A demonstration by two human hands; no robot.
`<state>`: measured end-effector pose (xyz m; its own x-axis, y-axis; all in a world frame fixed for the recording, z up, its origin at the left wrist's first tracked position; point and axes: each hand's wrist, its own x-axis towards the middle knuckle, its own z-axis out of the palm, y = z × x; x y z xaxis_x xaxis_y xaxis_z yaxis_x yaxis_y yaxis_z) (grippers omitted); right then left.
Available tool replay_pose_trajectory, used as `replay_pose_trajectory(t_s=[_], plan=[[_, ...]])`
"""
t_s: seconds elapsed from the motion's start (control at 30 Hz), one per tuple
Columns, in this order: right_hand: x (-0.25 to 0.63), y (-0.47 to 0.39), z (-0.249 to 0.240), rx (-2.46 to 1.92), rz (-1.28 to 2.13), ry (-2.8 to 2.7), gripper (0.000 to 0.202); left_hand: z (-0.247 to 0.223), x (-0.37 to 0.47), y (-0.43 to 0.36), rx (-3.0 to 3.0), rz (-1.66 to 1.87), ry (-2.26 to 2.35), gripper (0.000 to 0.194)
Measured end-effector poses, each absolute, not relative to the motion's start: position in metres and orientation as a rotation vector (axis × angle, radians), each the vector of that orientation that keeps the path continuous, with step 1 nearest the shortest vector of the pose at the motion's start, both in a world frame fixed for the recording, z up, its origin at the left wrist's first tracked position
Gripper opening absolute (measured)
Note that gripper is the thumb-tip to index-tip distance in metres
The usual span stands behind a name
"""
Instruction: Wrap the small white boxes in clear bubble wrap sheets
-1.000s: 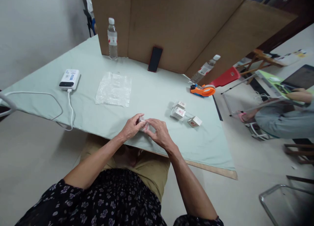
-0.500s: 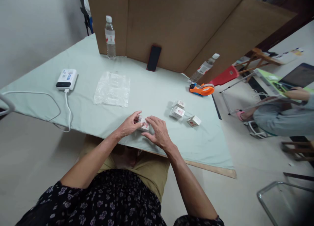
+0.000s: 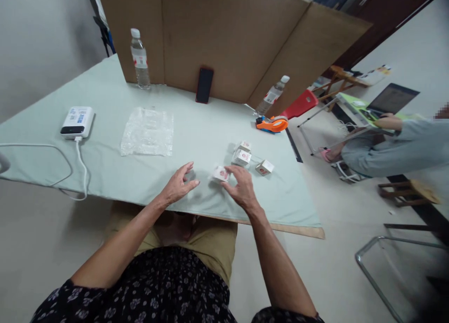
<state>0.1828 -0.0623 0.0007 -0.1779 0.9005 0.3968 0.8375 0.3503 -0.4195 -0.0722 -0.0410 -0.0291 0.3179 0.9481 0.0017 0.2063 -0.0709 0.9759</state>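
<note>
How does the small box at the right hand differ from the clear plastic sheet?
The small box is a compact block, but the clear plastic sheet lies flat and is wider. The box is whitish with red print; the sheet is see-through. The right hand grips the box, while no hand touches the sheet.

tablecloth (image 3: pixel 206 126): matt cloth, lightly creased
bubble wrap (image 3: pixel 148 131): clear plastic, bumpy, shiny
screen (image 3: pixel 224 42): brown cardboard, matt

my blouse (image 3: pixel 171 285) is black with pale purplish flowers; my trousers (image 3: pixel 213 248) are khaki, the tablecloth (image 3: pixel 196 131) pale green, the tape dispenser (image 3: pixel 273 124) orange and blue.
</note>
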Motion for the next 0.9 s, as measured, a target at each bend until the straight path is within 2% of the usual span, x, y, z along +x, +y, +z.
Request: replay_pose_trajectory(t_s=[0.17, 0.4, 0.57, 0.67, 0.77, 0.83, 0.9], plan=[[0.244, -0.051, -0.010, -1.650, 0.052, -1.896, 0.042, -0.039, -0.070, -0.045, 1.699, 0.957, 1.167, 0.060], [0.256, -0.061, -0.008, -1.700, -0.091, -1.865, 0.050, -0.036, -0.075, -0.049, 1.953, 0.975, 1.242, 0.046], [0.295, -0.068, -0.006, -1.735, -0.201, -1.718, 0.046, -0.019, -0.110, -0.016, 2.289, 0.859, 1.565, 0.042], [0.331, -0.052, -0.015, -1.957, -0.120, -1.569, 0.067, -0.012, -0.132, 0.016, 2.313, 0.622, 1.849, 0.051], [0.353, -0.036, -0.023, -2.144, 0.053, -1.435, 0.086, -0.013, -0.141, 0.035, 2.264, 0.440, 1.974, 0.049], [0.358, -0.030, -0.027, -2.161, 0.157, -1.409, 0.081, -0.015, -0.138, 0.033, 2.256, 0.378, 1.971, 0.044], [0.360, -0.028, -0.030, -2.107, 0.244, -1.414, 0.068, -0.016, -0.129, 0.019, 2.294, 0.357, 1.922, 0.043]])
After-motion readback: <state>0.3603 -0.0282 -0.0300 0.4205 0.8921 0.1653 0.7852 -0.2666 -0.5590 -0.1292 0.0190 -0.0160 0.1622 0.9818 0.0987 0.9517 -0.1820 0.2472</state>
